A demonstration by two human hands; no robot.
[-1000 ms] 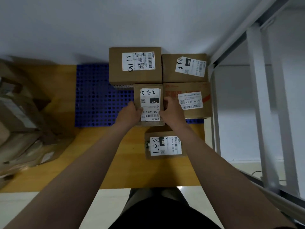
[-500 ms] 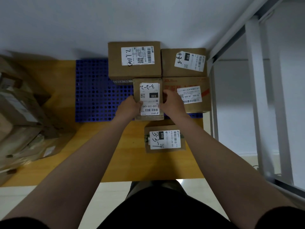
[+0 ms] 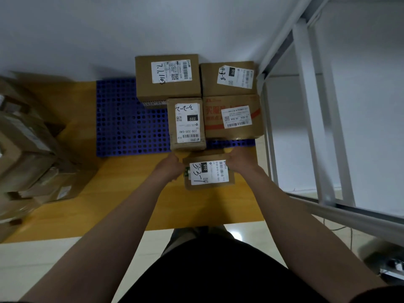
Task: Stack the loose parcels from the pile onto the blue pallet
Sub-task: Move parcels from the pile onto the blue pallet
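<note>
Cardboard fills both hands: the left hand (image 3: 172, 167) and right hand (image 3: 239, 162) clasp opposite sides of the small parcel (image 3: 208, 174), on the wooden board (image 3: 109, 193) before the blue pallet (image 3: 131, 119). This side grip may slip on lifting, jolting the stacked boxes (image 3: 185, 123). White wall (image 3: 153, 29) behind, metal rack (image 3: 306, 106) right, loose pile (image 3: 26, 149) left.

Parcel (image 3: 208, 173) between left hand (image 3: 172, 166) and right hand (image 3: 239, 162): "010", "3-3-1". Box (image 3: 187, 124) just beyond left hand: "220", "220-220-C40". Red-printed box (image 3: 232, 117) beyond right hand: "J6 504".
</note>
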